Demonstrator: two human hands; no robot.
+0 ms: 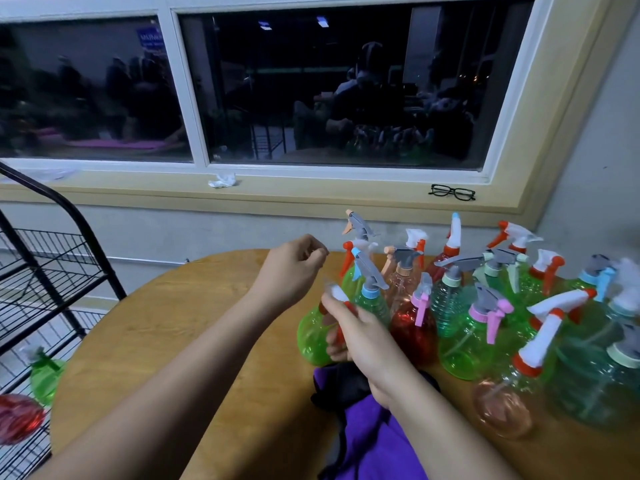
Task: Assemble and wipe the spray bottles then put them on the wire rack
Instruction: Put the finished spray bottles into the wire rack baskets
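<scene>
Two bottles lie on the wire rack (pixel 52 251) at the lower left: a small green bottle (pixel 45 375) and a red bottle (pixel 19 419). In the centre, the left hand (pixel 291 268) hovers with fingers curled in, nothing visible in them. The right hand (pixel 360 337) grips the spray head (pixel 337 296) on a round green bottle (pixel 311 337), beside the crowd of bottles (pixel 467 341) at right.

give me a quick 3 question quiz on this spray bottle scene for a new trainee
1. True or false: the glasses lie on the wire rack.
2. Which colours are the bottles already on the wire rack?
3. What does the right hand grip with its fingers? A the glasses. B a green bottle at its sprayer end. C the wire rack.

Key
1. False: they lie on the window sill.
2. Green and red: racked green bottle, racked red bottle.
3. B
</scene>
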